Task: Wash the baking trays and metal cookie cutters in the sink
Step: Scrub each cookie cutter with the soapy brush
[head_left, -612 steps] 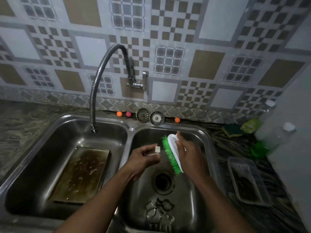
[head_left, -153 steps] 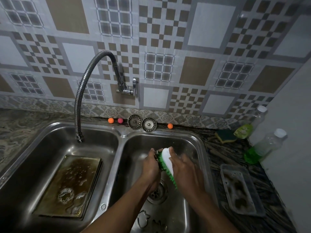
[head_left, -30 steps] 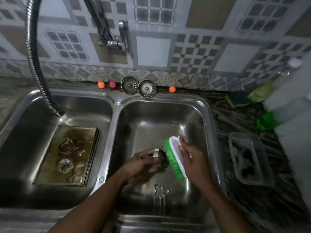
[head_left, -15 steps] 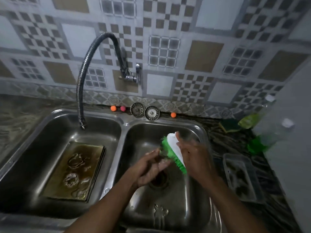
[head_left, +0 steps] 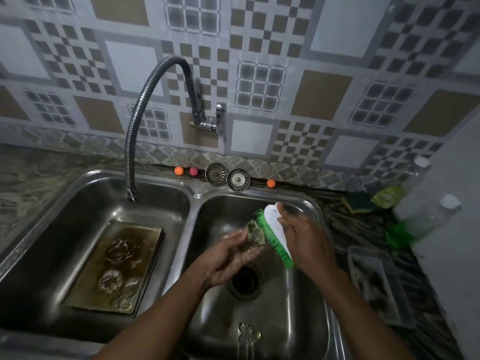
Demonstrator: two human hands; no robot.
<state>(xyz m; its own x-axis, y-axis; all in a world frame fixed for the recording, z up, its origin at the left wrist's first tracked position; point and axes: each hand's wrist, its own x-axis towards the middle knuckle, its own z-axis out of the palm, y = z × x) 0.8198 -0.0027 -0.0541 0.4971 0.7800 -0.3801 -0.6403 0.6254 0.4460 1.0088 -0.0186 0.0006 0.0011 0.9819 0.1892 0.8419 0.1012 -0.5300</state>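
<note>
Small metal cookie cutter [head_left: 255,233] is pinched in the left hand [head_left: 228,258] over the right basin of the stainless double sink [head_left: 194,194]. It is held against a green-bristled, white-backed scrub brush [head_left: 275,231], which is gripped by the right hand [head_left: 305,241]. A second cutter [head_left: 248,333] lies on that basin's floor. A browned baking tray [head_left: 135,294] is laid flat in the left basin, with two more cutters [head_left: 119,252] on it, their outlines blurred. Dark marbled bench [head_left: 335,211] is seen at right; the bottles [head_left: 426,214] there are smeared.

Cookie cutter [head_left: 255,233] in left hand [head_left: 228,258] blurred, shape unclear; bottles [head_left: 426,211] at right smeared
</note>
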